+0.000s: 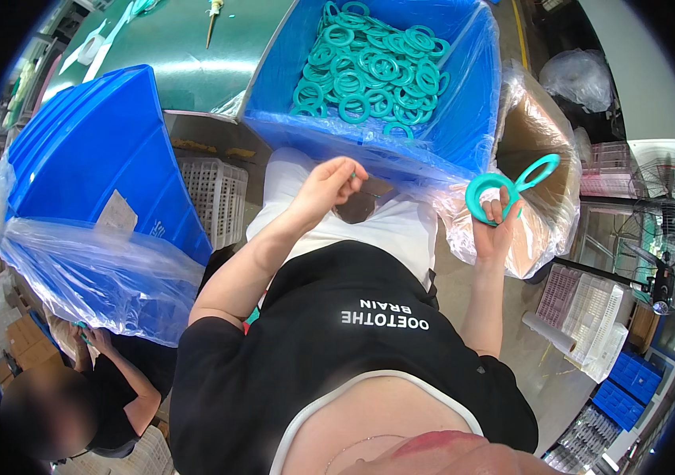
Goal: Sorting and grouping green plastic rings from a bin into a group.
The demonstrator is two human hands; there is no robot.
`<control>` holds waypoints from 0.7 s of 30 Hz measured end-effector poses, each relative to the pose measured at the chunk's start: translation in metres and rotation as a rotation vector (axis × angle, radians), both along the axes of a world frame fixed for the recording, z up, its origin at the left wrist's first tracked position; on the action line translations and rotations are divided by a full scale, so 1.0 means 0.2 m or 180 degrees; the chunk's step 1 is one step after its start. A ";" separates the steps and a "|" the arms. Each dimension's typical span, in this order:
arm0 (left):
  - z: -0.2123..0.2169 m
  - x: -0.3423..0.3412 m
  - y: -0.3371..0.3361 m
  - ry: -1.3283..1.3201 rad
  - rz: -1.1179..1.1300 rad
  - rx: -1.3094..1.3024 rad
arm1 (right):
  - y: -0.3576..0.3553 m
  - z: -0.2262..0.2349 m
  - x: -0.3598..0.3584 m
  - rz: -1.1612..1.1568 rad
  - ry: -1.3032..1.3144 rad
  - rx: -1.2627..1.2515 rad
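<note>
My right hand (pixel 496 226) is closed on two teal rings. The thicker teal ring (pixel 473 207) sits around the fingertips, and a thinner-looking teal ring (pixel 539 171) sticks out to the upper right, seen at a slant. My left hand (pixel 333 187) is raised above my lap with its fingers pinched together; a tiny teal speck shows at the fingertips, too small to name. In front of me a blue bin (pixel 464 79) lined with clear plastic holds a heap of teal rings (pixel 369 67). To its right stands an open carton (pixel 539 131) lined with clear film.
A large blue bin (pixel 100 134) draped with plastic film stands on the left, beside a white crate (pixel 214 198). Behind it lies a green tabletop (pixel 187 47) with a pointed tool (pixel 212 22). A co-worker (pixel 127 388) works at lower left. Fans (pixel 660 277) and crates (pixel 579 305) stand right.
</note>
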State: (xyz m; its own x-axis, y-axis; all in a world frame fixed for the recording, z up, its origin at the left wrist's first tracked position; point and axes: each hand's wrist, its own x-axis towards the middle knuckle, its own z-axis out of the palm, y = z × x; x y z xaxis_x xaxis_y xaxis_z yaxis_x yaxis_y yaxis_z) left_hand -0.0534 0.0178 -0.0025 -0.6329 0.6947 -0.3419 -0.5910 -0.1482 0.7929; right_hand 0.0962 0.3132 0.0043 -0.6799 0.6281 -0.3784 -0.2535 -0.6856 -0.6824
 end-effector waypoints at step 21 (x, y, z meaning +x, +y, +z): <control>-0.04 0.26 0.10 0.0205 -0.0220 -0.0339 | -0.38 0.08 -0.04 -0.0280 -0.0109 0.4017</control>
